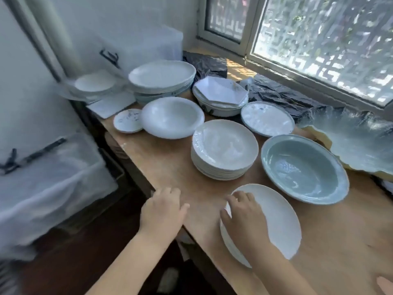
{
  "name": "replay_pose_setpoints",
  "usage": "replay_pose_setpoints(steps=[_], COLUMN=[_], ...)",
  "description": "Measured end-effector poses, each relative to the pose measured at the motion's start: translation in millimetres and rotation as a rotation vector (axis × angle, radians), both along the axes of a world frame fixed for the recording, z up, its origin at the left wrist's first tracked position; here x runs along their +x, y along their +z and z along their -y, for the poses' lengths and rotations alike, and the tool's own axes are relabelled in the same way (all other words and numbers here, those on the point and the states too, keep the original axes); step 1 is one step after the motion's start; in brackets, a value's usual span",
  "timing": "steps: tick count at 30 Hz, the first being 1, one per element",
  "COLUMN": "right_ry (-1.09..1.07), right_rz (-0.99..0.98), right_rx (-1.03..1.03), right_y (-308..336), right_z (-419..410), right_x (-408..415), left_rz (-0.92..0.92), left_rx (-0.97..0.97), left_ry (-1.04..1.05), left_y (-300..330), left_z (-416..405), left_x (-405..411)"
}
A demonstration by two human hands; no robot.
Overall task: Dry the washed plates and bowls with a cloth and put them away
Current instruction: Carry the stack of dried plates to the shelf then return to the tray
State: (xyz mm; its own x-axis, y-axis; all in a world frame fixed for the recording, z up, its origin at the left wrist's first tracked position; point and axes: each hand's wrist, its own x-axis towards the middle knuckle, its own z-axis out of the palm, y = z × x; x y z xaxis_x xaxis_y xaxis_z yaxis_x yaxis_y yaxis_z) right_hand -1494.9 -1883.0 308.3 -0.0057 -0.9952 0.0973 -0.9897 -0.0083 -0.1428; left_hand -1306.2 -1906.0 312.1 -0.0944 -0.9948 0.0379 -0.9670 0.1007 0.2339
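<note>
A short stack of white plates [278, 218] lies at the near edge of the wooden table [170, 167]. My right hand [242, 211] rests on its left rim, fingers curled over the edge. My left hand [162, 207] lies on the table's near edge beside it, fingers loosely bent, holding nothing. Behind stand a tall stack of white plates [225, 147], a pale green bowl [304, 169], a wide white bowl [172, 120], a small patterned saucer [127, 120], a patterned plate [268, 119], octagonal plates on a bowl [221, 94] and large oval platters [161, 76]. No cloth shows.
A scalloped glass dish [357, 143] sits at the right edge. Black plastic sheeting [276, 92] lies under the window [319, 39]. Clear plastic storage boxes [42, 179] stand at the left, lower than the table, and another clear box [146, 45] at the back.
</note>
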Motion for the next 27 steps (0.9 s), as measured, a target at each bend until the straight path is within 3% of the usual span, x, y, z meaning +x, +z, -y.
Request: replay_pose_setpoints(steps=[7, 12, 22, 27], right_ry=[0.554, 0.909, 1.451, 1.669], right_rz=[0.033, 0.034, -0.062, 0.001], right_rx=[-0.009, -0.015, 0.004, 0.052], right_y=[11.0, 16.1, 5.6, 8.7], right_z=[-18.5, -82.6, -343.7, -499.6], right_x=[131.7, 255.9, 512.3, 623.9], left_rz=[0.084, 0.053, 0.006, 0.0], left_rx=[-0.005, 0.0, 0.042, 0.054], left_ry=[0.509, 0.872, 1.408, 1.684], left_y=[14.4, 19.6, 11.5, 10.1], left_z=[-124.2, -248.9, -578.4, -741.7], left_x=[136.8, 225.3, 377.1, 432.7])
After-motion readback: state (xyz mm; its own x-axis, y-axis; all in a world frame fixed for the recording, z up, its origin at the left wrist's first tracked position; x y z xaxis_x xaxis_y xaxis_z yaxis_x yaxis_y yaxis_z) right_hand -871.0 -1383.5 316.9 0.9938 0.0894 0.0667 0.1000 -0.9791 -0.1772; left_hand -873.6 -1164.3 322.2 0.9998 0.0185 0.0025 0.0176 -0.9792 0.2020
